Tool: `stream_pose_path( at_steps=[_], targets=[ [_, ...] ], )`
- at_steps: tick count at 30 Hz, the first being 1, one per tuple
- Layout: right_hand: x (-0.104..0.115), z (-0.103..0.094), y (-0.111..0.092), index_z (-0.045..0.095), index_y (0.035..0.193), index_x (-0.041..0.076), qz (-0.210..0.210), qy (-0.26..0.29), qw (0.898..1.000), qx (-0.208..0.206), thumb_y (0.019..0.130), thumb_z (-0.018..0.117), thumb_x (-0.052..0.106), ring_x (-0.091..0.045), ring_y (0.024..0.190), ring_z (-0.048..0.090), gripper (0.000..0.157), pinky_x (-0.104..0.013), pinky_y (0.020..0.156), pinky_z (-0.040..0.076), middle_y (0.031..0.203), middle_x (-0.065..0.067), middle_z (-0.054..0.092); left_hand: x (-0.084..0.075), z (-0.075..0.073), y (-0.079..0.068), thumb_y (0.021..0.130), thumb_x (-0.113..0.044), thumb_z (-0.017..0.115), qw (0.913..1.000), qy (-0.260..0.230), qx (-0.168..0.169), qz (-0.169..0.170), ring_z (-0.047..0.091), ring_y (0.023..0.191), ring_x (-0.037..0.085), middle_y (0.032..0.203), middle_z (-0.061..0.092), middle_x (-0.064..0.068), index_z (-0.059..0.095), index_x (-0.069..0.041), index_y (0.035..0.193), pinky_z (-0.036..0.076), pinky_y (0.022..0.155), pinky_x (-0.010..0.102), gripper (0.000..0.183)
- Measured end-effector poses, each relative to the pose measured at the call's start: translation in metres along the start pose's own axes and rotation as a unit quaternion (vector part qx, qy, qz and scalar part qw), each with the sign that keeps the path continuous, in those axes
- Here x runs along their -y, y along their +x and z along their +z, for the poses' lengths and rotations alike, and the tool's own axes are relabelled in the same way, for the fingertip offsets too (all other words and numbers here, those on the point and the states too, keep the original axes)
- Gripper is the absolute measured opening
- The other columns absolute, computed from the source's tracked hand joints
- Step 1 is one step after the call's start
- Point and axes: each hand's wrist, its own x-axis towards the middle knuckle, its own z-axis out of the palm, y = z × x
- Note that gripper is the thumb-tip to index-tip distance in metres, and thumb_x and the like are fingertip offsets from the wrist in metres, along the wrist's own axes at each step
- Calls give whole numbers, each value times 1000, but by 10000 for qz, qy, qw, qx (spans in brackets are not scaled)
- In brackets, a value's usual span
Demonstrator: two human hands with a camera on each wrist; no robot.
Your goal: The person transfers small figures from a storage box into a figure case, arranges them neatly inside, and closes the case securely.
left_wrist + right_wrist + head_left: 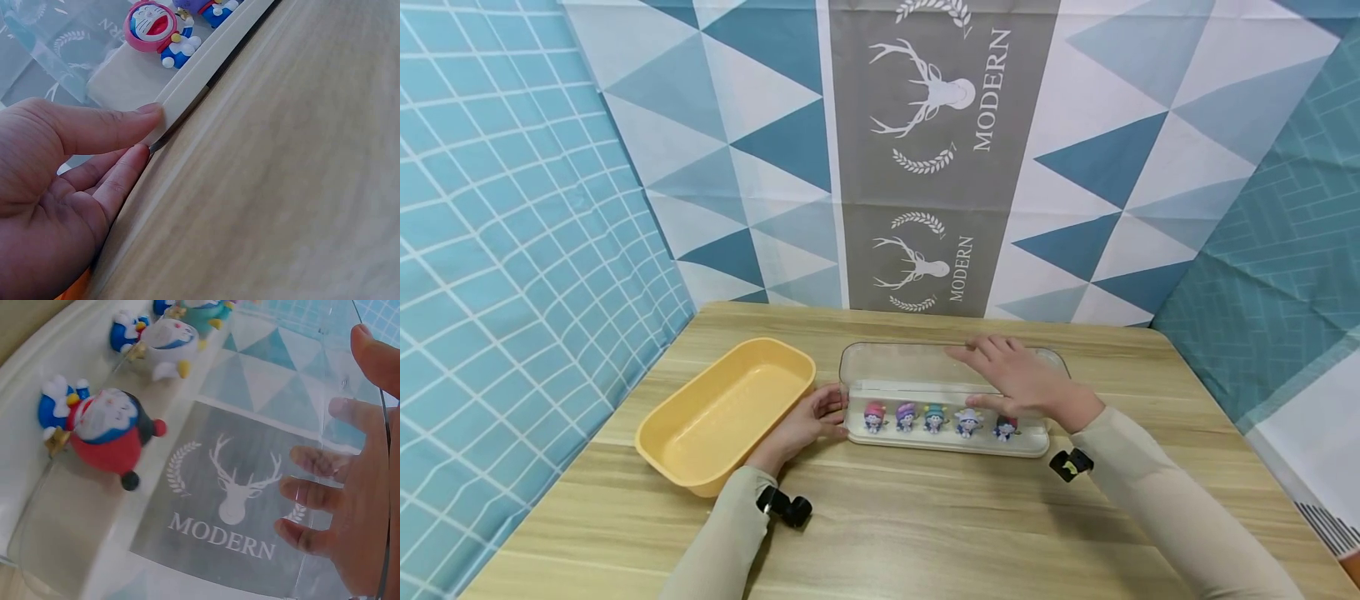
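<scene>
A long white case (pixel 925 447) lies on the table with its clear lid (pixel 895 364) raised along the back. Several small cartoon cat figurines in coloured hoods stand in a row inside, from a pink-hooded figurine (pixel 153 28) at the left to a red-and-black-hooded figurine (pixel 109 431) at the right. My left hand (pixel 808 421) pinches the case's left end, thumb on the rim and fingers lower down. My right hand (pixel 1018 379) is at the lid's right part, fingers spread and fairly straight; in the right wrist view the lid's edge crosses it.
Left of the case, close by my left forearm, stands a yellow plastic basin (pixel 722 417). The wooden table (pixel 925 525) backs onto a patterned cloth (pixel 775 167), with blue tiled-print sheets (pixel 512 250) at the sides.
</scene>
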Motion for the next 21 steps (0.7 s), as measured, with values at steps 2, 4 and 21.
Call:
stream_pose_path(
  at_steps=[2, 4, 21],
  targets=[
    [0, 4, 0, 34, 153, 8, 13, 24, 10000, 23, 95, 61, 37, -40, 130, 41, 70, -65, 105, 31, 139, -23, 45, 0, 1, 0, 76, 24, 68, 10000, 24, -39, -32, 48, 127, 38, 138, 46, 30, 36, 9, 145, 46, 102, 39, 78],
    [1, 7, 0, 34, 154, 9, 50, 74, 9999, 59, 96, 59, 39, -40, 131, 41, 69, -65, 105, 31, 140, -23, 45, 0, 1, 0, 76, 23, 68, 10000, 42, -52, -50, 49, 127, 38, 139, 46, 30, 36, 9, 145, 46, 102, 39, 78],
    [-2, 25, -3, 34, 155, 10, 337, 282, 9990, 77, 97, 57, 41, -43, 130, 42, 69, -66, 103, 33, 140, -25, 45, -1, 0, 0, 77, 25, 65, 9999, -20, 114, -17, 43, 133, 45, 144, 40, 33, 30, 10, 149, 45, 103, 40, 81]
  ],
)
